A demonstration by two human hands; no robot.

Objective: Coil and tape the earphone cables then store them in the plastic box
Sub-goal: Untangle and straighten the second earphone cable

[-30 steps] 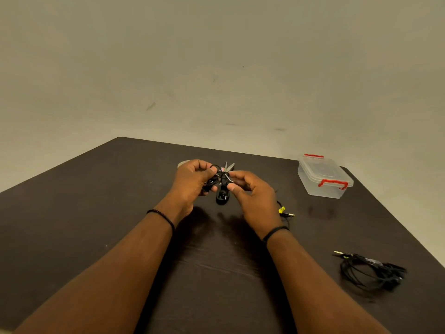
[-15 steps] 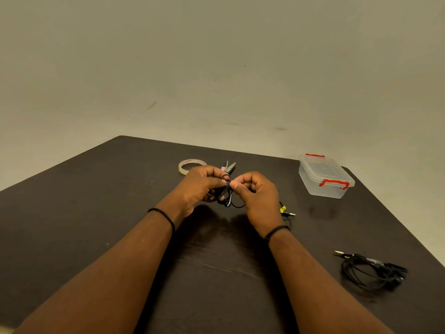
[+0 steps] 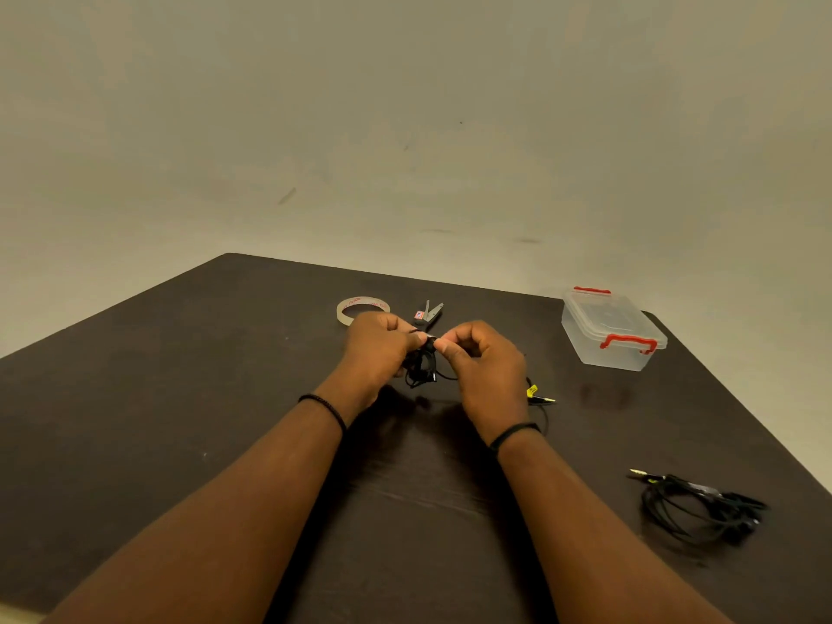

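Tape roll (image 3: 362, 309) left of scissors (image 3: 427, 314)

A pair of scissors (image 3: 427, 313) lies on the dark table (image 3: 180, 398), near its far edge, blades slightly apart. Behind the table stands a plain pale wall (image 3: 405, 128) with some small marks.

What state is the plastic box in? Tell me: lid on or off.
Lid on. The plastic box has its clear lid seated on top, with both red latches at its ends; whether they are clipped cannot be told.
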